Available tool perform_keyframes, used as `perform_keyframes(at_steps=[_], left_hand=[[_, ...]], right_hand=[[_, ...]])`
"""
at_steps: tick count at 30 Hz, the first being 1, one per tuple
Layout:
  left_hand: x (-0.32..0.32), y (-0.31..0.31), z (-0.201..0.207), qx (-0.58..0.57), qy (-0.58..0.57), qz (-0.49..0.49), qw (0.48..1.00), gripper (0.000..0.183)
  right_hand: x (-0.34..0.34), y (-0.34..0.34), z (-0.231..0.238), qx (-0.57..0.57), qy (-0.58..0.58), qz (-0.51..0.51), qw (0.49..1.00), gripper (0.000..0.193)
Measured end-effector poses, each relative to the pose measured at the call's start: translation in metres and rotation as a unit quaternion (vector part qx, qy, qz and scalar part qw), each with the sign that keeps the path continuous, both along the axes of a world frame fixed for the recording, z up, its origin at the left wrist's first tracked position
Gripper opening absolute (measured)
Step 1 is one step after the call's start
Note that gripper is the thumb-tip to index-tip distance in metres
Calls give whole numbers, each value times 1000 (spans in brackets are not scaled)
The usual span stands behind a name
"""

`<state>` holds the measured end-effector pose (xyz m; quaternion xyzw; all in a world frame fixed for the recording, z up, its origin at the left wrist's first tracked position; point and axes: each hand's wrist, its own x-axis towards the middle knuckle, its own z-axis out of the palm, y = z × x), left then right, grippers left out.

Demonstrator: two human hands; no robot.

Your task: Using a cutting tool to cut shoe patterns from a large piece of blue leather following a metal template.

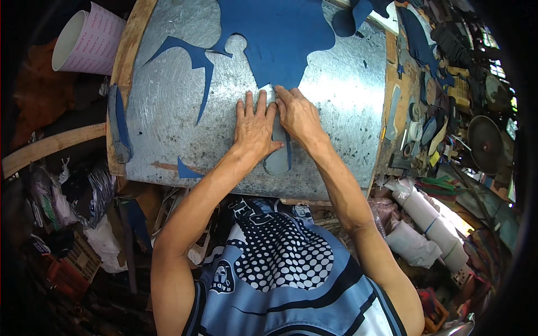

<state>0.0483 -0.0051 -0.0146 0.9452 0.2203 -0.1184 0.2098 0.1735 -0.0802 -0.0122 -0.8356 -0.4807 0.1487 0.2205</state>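
Note:
My left hand (252, 126) lies flat with its fingers stretched forward, pressing on a long, narrow grey pattern piece (277, 162) with a rounded near end. Beside it, on the right, my right hand (302, 117) is closed, index finger and thumb together at the pattern's far part. Whatever it grips is hidden by the fingers. Just beyond the fingertips a large blue sheet of material (274, 39) narrows to a cut lower edge. A thin blue strip (289, 154) runs along the pattern's right side, below my right hand.
The scratched metal worktop (162, 112) has wooden edges. A curved blue offcut (206, 61) and a small blue triangle (188, 170) lie to the left. A pale printed bin (96, 42) stands beyond the left edge. Tape rolls (415, 131) and loose pieces crowd the right.

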Motion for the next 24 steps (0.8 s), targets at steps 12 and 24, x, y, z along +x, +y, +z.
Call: perform_keyframes(at_steps=[12, 24], left_hand=[[-2, 1, 0, 9, 9, -19, 1000, 111], [2, 4, -3, 55, -1, -40, 998, 108]], right_hand=[[-20, -38, 21, -45, 82, -55, 994, 32], [-123, -144, 39, -96, 128, -168, 973, 31]])
